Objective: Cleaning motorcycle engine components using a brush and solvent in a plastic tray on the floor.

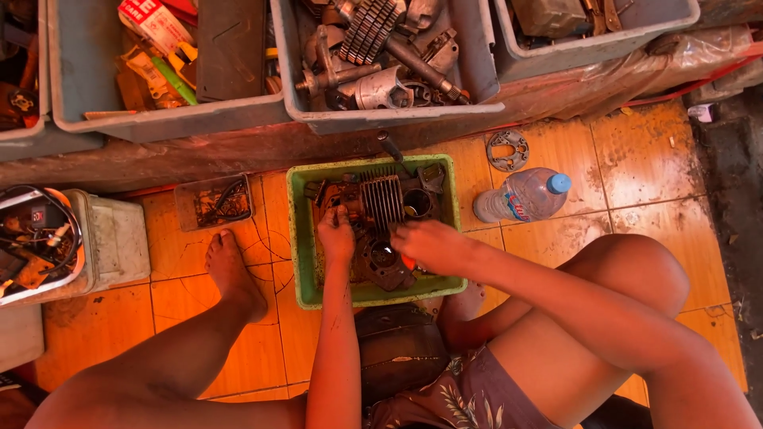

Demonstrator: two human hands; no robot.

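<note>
At the centre of the frame your tray (300,238) holds the engine block (381,230), with your left hand (336,236) and right hand (429,242) on it. The water bottle (520,195) lies right of it, the gasket (507,150) above that, and bins of parts (381,56) run across the top.

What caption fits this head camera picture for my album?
Seated on the tiled floor, both hands, left hand and right hand, work on a finned engine in a green tray.

The right hand (429,242) hides an orange thing's shape; the top edge cuts off the grey bins (87,79).
</note>
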